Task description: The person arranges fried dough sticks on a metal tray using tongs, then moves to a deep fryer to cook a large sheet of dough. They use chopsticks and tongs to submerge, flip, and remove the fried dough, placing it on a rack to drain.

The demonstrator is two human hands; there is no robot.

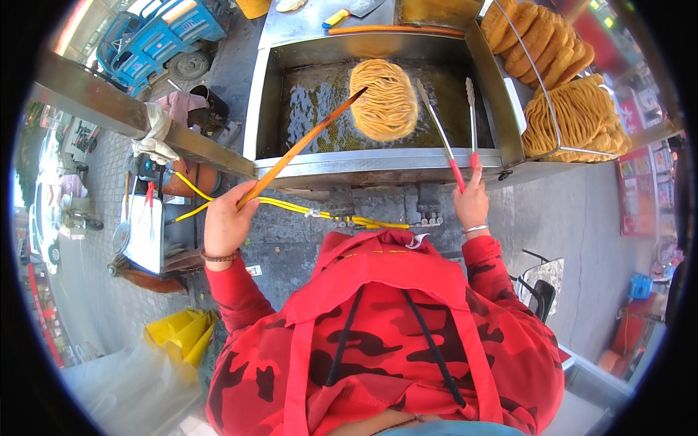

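Observation:
My left hand [229,220] grips a long wooden stick [305,141], whose dark tip rests on or just over a bundle of fried dough strands [384,101]. The golden bundle lies in hot oil in a rectangular metal fryer [338,162]. In my right hand [472,204] are metal tongs [439,125] with red handles. Their two arms are spread apart to the right of the bundle, with nothing between them. The oil [311,114] bubbles around the dough.
Beside the fryer on the right, a wire rack [589,152] holds several fried pieces [570,120]. A knife with a yellow handle [336,18] lies on the metal worktop [300,27] behind. Yellow gas hoses [283,204] run below the fryer. A metal bar [202,143] juts out on the left.

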